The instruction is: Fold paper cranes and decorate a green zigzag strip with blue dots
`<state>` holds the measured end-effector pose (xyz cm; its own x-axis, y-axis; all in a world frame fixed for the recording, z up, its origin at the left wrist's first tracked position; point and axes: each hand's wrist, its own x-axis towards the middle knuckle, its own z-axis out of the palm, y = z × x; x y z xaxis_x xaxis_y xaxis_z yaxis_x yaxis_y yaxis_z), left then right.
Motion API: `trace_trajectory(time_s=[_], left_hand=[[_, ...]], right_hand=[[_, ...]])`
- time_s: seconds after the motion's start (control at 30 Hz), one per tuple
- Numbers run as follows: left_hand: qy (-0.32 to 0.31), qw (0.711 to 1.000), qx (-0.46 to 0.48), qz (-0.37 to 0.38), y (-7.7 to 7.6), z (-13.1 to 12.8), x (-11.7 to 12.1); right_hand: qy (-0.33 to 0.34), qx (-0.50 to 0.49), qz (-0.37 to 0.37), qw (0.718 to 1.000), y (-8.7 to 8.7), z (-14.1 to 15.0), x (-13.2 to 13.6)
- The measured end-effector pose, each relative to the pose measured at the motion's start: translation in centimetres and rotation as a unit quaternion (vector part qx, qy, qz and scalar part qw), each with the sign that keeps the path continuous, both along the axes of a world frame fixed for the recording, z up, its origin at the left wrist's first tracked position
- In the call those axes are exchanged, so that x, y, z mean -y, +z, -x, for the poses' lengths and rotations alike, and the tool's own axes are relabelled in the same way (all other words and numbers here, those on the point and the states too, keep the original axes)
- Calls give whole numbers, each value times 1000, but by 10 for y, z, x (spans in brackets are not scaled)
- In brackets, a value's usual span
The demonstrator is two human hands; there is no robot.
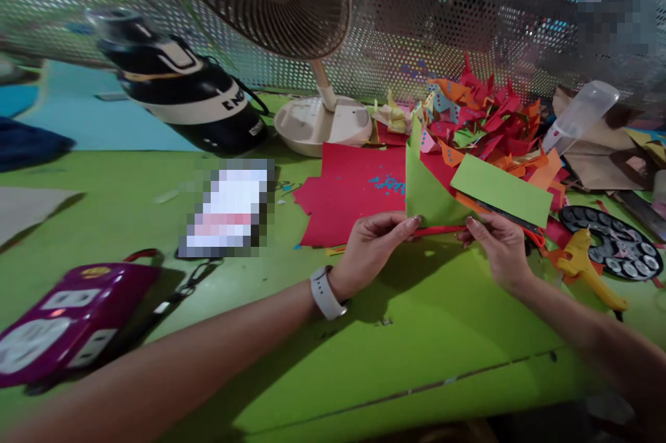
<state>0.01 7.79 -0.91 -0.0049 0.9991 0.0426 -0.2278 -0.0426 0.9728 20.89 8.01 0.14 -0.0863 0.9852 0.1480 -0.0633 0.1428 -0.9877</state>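
A folded piece of green paper is held up between my two hands, a tall point rising at its left side. My left hand, with a pale watch on the wrist, pinches its lower left corner between thumb and fingers. At the lower right corner, my right hand pinches it the same way. Just behind the right hand lies a flat light-green paper rectangle. Red paper sheets with small blue scraps on them lie behind my left hand.
Folded colourful paper pieces are heaped at the back right. A yellow glue gun and a round black palette lie right. A fan, a black bottle, a phone and a purple power socket box stand left.
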Motion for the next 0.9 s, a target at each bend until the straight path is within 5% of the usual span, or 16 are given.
trace_trajectory(time_s=[0.57, 0.9], left_hand=[[-29, 999, 12, -16, -2, 3, -3], [14, 997, 82, 9, -1, 4, -6]], right_hand=[[3, 5, -30, 1000, -3, -3, -3], [-1, 162, -210, 964, 0, -11, -7]])
